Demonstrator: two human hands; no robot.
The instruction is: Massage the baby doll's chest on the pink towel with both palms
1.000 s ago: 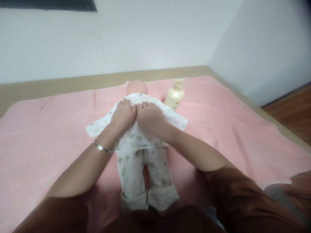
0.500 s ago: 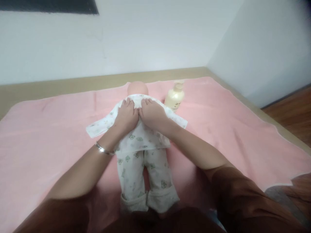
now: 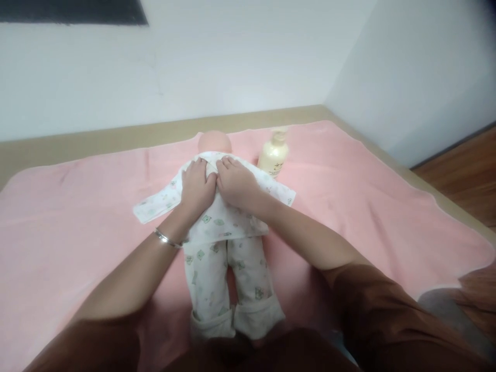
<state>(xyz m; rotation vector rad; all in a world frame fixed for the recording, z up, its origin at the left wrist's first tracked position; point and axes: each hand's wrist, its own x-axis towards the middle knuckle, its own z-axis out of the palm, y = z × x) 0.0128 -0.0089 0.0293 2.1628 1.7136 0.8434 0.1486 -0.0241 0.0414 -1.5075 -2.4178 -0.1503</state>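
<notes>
A baby doll lies stretched out on a pink sheet, its round bare head (image 3: pixel 214 141) at the far end and no face showing. It is dressed in a white printed top (image 3: pixel 219 219) and matching trousers (image 3: pixel 209 279) with rolled-up cuffs. My left hand (image 3: pixel 197 185) rests flat on the left upper part of the top, fingers extended toward the head and thumb pointing inward. Beside it, my right hand (image 3: pixel 238 183) lies on the other side, fingers out and slightly curved. The two hands nearly meet at the thumbs. Neither grips anything visible.
A cream pump bottle (image 3: pixel 273 155) stands just right of the doll's shoulder. The pink sheet (image 3: pixel 89 206) covers a tan surface (image 3: pixel 155 132) that borders white walls. A wooden floor (image 3: pixel 465 170) shows at the right. A dark panel (image 3: pixel 73 11) is at top left.
The view has shifted slightly, so everything sits a little further left. My thumbs have moved slightly against each other, and a small crease shows in the top between my fingers.
</notes>
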